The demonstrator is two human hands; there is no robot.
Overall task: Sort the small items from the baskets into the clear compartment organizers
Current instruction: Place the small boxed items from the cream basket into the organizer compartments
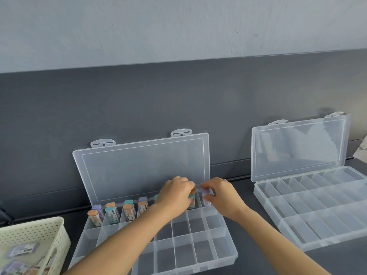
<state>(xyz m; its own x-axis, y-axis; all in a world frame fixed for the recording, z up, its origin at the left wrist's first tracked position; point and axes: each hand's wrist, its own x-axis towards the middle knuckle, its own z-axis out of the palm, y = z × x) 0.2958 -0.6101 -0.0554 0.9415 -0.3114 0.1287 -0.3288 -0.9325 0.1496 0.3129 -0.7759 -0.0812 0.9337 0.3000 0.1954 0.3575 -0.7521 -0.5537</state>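
Note:
A clear compartment organizer (224, 255) lies open in front of me, lid up against the wall. Its back row holds several small upright cases with orange, teal and purple caps (111, 213). My left hand (174, 197) reaches over the back row, fingers closed around a teal-capped case (191, 201). My right hand (220, 195) pinches a purple-capped case (205, 193) standing in the back right compartment. The two hands almost touch. A cream perforated basket (51, 231) at the lower left holds more of these small cases (21, 250).
A second clear organizer (309, 213) lies open to the right, its compartments bare and its lid raised. Both sit on a dark grey tabletop against a dark wall panel. The front two rows of the near organizer hold nothing.

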